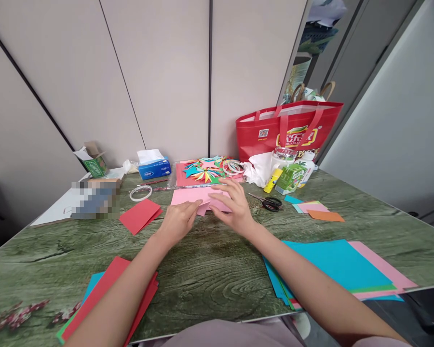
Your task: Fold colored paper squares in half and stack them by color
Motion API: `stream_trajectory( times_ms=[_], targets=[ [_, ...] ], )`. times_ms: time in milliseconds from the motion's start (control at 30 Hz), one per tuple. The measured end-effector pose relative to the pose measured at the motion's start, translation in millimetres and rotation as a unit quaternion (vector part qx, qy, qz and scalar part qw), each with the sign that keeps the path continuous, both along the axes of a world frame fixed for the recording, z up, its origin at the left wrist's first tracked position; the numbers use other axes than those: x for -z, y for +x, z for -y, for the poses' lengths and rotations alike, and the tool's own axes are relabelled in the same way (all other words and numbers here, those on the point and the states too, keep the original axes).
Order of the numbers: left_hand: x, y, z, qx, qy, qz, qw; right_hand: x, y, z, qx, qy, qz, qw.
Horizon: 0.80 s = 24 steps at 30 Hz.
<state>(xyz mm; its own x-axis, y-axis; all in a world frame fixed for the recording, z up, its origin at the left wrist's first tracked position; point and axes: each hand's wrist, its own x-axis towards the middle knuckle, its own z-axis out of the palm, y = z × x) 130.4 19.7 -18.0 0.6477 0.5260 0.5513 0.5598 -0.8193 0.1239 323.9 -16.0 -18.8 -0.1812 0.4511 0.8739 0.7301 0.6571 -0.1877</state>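
A pink sheet of paper (183,194) lies on the table in front of me, with a folded or raised part between my hands. My left hand (179,220) is at its near left edge, fingers curled together and index finger and thumb on the paper. Over its right side my right hand (235,206) has its fingers spread, with thumb and fingertips at the paper. Its fingers cover part of the sheet. Right of it lie black-handled scissors (271,204); a red folded paper (139,217) is to the left.
Paper stars (208,166), a tissue box (154,168), a tape roll (141,193), a glue stick (273,180) and a red bag (260,140) stand behind. Coloured paper stacks lie near: blue on top right (329,260), red on top left (112,274). Small paper pieces (325,216) lie right.
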Motion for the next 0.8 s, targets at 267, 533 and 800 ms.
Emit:
stream_trajectory(
  times_ms=[267, 533, 800],
  targets=[
    [-3.4, 6.4, 6.4, 0.061, 0.01, -0.019, 0.998, 6.7, -10.7, 2.4, -0.006, 0.029, 0.057, 0.998],
    [-3.3, 0.1, -0.2, 0.045, 0.015, -0.002, 0.999, 1.3, 3.4, -3.1, 0.048, 0.054, 0.042, 0.996],
    [-4.0, -1.1, 0.3, 0.014, -0.001, 0.021, 1.0, -0.7, 9.7, -6.1, 0.08, 0.059, -0.034, 0.994]
  ],
)
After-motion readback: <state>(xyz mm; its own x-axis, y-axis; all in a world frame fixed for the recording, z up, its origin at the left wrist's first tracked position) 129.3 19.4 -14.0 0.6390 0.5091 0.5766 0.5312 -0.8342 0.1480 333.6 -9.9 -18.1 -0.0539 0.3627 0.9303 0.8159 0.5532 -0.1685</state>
